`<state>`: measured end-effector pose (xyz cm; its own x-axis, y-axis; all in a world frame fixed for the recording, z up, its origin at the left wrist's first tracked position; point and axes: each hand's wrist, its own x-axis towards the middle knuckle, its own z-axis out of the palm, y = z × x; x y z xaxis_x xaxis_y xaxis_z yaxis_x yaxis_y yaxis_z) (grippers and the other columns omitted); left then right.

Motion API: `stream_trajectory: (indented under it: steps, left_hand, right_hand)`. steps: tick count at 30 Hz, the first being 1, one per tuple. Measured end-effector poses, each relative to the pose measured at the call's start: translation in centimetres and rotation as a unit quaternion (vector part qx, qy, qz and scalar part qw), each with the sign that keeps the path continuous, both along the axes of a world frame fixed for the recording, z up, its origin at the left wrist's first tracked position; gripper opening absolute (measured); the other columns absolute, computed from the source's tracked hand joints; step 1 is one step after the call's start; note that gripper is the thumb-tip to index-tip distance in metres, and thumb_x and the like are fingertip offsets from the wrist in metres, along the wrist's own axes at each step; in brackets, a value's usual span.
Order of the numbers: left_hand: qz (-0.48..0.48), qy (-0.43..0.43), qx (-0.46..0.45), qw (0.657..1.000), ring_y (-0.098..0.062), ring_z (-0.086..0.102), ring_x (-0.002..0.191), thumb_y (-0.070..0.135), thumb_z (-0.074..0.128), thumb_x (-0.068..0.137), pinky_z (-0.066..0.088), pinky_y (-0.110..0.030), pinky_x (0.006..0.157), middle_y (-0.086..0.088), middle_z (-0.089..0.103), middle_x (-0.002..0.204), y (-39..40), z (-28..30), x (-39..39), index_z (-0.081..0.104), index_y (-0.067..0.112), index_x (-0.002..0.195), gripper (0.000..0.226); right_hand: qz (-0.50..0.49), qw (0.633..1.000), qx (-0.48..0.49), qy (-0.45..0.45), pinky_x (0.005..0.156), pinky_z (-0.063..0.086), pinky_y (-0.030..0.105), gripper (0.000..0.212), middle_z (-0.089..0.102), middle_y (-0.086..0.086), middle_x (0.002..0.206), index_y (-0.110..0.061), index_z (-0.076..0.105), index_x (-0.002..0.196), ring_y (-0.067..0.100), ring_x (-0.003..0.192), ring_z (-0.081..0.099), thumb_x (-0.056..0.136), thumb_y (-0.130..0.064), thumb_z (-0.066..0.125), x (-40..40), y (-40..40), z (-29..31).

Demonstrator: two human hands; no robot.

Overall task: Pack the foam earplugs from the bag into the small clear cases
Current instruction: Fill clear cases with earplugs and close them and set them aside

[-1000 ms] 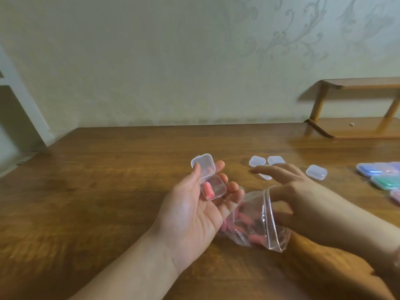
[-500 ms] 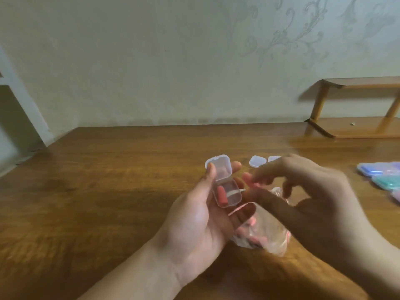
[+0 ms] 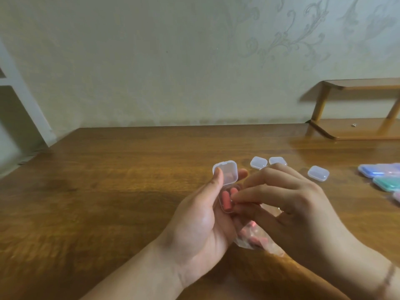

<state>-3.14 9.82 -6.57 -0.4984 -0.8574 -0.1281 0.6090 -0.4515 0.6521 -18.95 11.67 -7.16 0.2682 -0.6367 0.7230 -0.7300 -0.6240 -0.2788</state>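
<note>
An open clear case [image 3: 227, 191] is held in the left hand [image 3: 201, 224], above the desk [image 3: 108, 191] and a little left of the scene's middle: the thumb is curled against the left edge where the raised lid [image 3: 225, 173] meets the tray, and the other fingers are wrapped behind and under it. One pink earplug [image 3: 226, 202] is seen lying in the tray, its long axis running near to far along the length of the tray. A second earplug [image 3: 233, 190] is pinched at the fingertips of the right hand [image 3: 287, 211], which is brought in from the right with its fingers curled; this plug sits just right of the first, at or just inside the tray's right side, and whether it is already seated cannot be told. The move in hand is judged to turn on this side-by-side fit: the second plug must be laid parallel to the first, in the free space on the tray's right. The lid is hinged at the far end and stands clear of that path. The bag [image 3: 253, 237], with more pink plugs inside, is seen below and between the two hands, partly hidden by them. Three closed clear cases [image 3: 318, 173] are set farther right on the desk, and coloured cases [image 3: 372, 172] lie at the right edge.
</note>
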Motion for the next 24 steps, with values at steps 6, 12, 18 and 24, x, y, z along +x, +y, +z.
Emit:
stream_trajectory:
  steps: [6, 12, 18, 24]
  left_hand:
    - [-0.026, 0.021, 0.006, 0.999, -0.021, 0.056, 0.087, 0.038, 0.054, 0.096, 0.053, -0.029, 0.076, -0.017, 0.060, 0.102, -0.2, -0.1, 0.3, 0.044, -0.005, 0.138, 0.062]
    - [-0.018, 0.014, 0.034, 0.999, -0.031, 0.065, 0.085, 0.039, 0.061, 0.087, 0.057, -0.036, 0.079, -0.025, 0.060, 0.109, -0.7, -0.2, 0.9, 0.061, -0.005, 0.123, 0.056]
    - [-0.059, 0.013, -0.083, 0.995, -0.040, 0.066, 0.106, -0.009, 0.059, 0.070, 0.057, -0.042, 0.090, -0.032, 0.061, 0.126, -0.1, 0.3, 0.8, 0.038, 0.025, 0.143, 0.083]
    - [-0.041, -0.063, -0.238, 0.968, -0.019, 0.055, 0.129, -0.004, 0.048, 0.083, 0.048, -0.043, 0.104, 0.008, 0.039, 0.152, 0.3, -0.4, 0.5, 0.025, 0.052, 0.144, 0.086]
  right_hand:
    - [-0.012, 1.000, 0.009, 0.010, 0.063, 0.049, 0.031, 0.015, 0.065, -0.019, 0.092, -0.033, 0.075, 0.096, 0.013, 0.085, 0.058, 0.086, -0.038, 0.065, -0.1, 0.5, 0.8]
    - [-0.059, 0.995, -0.004, -0.082, 0.067, 0.039, 0.014, 0.020, 0.063, -0.020, 0.088, -0.027, 0.071, 0.100, 0.006, 0.084, 0.056, 0.086, -0.036, 0.060, -0.7, 0.9, 1.7]
    - [-0.091, 0.992, 0.026, -0.083, 0.068, 0.038, 0.018, 0.019, 0.064, -0.022, 0.091, -0.030, 0.071, 0.097, 0.006, 0.089, 0.055, 0.087, -0.041, 0.059, -0.3, 0.9, 1.4]
    - [-0.066, 0.988, 0.136, -0.038, 0.078, 0.040, 0.017, 0.035, 0.055, -0.026, 0.109, -0.045, 0.071, 0.083, 0.006, 0.112, 0.050, 0.087, -0.066, 0.043, -0.3, 0.8, 1.3]
